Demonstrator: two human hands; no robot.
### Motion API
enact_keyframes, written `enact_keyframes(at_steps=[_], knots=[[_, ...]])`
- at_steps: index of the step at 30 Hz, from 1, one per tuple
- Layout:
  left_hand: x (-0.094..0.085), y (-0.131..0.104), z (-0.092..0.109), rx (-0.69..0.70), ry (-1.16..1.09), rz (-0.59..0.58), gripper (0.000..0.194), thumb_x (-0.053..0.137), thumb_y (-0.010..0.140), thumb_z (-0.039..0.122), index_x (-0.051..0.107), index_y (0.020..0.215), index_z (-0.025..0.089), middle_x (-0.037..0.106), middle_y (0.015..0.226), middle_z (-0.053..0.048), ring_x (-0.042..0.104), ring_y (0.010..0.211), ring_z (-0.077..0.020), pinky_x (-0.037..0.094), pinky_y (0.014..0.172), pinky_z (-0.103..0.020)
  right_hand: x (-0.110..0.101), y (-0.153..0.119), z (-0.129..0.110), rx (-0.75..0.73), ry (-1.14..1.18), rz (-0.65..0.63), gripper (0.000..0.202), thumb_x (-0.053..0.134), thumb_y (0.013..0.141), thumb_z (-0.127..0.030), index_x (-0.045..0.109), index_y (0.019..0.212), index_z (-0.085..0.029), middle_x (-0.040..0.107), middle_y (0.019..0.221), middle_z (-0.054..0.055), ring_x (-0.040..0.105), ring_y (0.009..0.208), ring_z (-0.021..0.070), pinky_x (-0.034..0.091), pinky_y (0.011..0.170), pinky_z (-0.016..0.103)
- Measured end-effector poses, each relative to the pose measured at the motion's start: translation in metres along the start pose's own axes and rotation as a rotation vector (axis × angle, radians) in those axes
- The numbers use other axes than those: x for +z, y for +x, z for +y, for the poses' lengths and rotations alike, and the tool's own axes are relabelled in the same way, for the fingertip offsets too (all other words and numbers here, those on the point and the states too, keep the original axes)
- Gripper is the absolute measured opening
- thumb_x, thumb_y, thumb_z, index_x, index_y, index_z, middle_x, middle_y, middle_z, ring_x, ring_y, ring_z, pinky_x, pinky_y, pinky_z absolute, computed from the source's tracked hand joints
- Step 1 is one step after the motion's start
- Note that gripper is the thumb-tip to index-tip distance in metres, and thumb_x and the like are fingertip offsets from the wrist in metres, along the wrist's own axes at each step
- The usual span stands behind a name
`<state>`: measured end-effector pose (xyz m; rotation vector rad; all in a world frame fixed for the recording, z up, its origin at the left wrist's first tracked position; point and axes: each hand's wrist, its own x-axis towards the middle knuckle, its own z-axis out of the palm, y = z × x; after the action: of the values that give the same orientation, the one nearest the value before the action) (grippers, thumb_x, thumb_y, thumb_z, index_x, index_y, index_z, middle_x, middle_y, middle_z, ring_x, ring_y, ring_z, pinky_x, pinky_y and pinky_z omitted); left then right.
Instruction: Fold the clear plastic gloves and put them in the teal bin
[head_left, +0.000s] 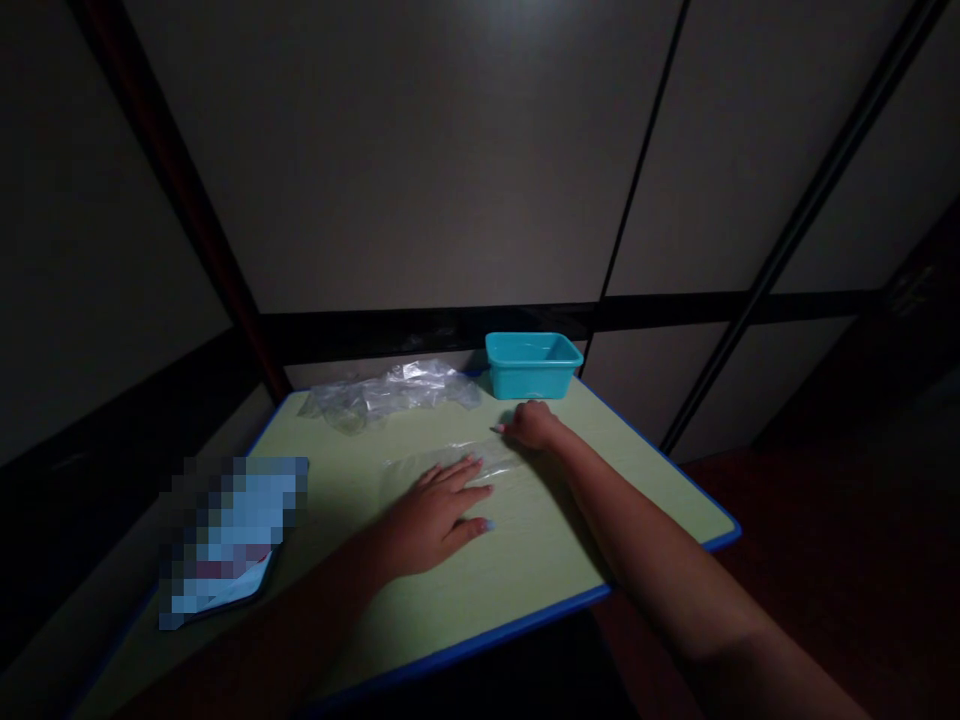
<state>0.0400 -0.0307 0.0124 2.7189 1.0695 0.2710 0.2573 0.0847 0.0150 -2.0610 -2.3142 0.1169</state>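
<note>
A clear plastic bag [401,470] lies flattened on the small table [517,560]. My left hand [439,510] rests palm down on it, fingers spread, pressing on its middle and lower part. At the bag's far right end is my right hand [531,426], its fingers curled under and its thumb pointing left. What those curled fingers hold, if anything, is hidden. Just behind the right hand stands a turquoise plastic basket [534,380]. Beyond my left hand, a crumpled heap of clear plastic bags [397,392] spreads along the table's back edge.
A tablet-like device [232,545], its screen blurred out, lies at the table's left side. A blue rim [724,540] borders the pale green tabletop. Large light panels [442,160] with dark strips rise right behind the table. The room is dim.
</note>
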Motion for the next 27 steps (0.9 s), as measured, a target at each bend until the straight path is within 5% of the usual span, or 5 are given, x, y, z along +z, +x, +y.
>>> enact_keyframes(at_steps=[16, 27], knots=[[0.0058, -0.0018, 0.0049, -0.06, 0.063, -0.065, 0.054, 0.032, 0.091, 0.051, 0.032, 0.138, 0.024, 0.018, 0.15, -0.009, 0.007, 0.138, -0.0222, 0.011, 0.108, -0.049, -0.0053, -0.0076, -0.0052, 0.057, 0.01, 0.002, 0.044, 0.054, 0.079, -0.05, 0.06, 0.105, -0.015, 0.058, 0.112, 0.017, 0.055, 0.099, 0.0262, 0.042, 0.074, 0.032], [0.0033, -0.0026, 0.0082, -0.05, 0.043, -0.085, 0.056, 0.029, 0.091, 0.049, 0.026, 0.14, 0.022, 0.017, 0.149, -0.008, 0.013, 0.138, -0.0211, 0.01, 0.109, -0.049, 0.0044, 0.0009, 0.0013, 0.012, 0.009, 0.033, 0.035, 0.055, 0.079, -0.042, 0.061, 0.1, -0.015, 0.059, 0.109, 0.017, 0.055, 0.098, 0.027, 0.04, 0.075, 0.031]])
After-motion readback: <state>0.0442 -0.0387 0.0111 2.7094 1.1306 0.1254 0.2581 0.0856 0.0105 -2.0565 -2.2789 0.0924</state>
